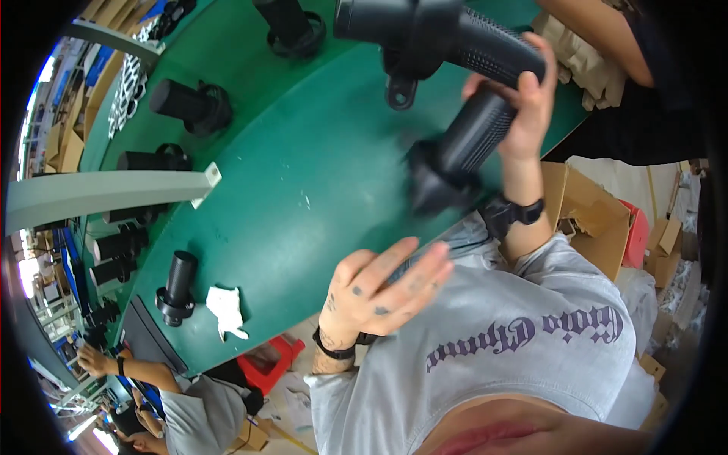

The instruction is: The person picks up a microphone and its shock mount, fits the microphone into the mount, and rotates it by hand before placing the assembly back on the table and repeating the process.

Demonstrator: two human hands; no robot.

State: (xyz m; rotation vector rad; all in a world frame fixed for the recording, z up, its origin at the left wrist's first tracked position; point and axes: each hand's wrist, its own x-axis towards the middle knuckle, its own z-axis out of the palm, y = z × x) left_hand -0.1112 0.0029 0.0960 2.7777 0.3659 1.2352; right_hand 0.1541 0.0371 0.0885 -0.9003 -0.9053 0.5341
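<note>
My right hand (527, 114), a black watch on its wrist, has its fingers wrapped round the handles of two black devices. The upper black device (425, 34) is a thick cylinder with a dotted handle and a small ring lug. Below it, the lower black device (470, 144) has a ribbed handle and a wide flared end, blurred by motion. My left hand (387, 288), with a black wristband, hovers near the table's front edge with its fingers stretched out. Nothing shows in it, though its palm is hidden.
Several similar black devices (189, 106) stand along the far side of the green table (303, 174). A grey metal bracket (114, 199) juts in from the left. A white cloth (227, 311), red stool (273, 364) and cardboard box (599, 216) lie nearby. Other people work at both sides.
</note>
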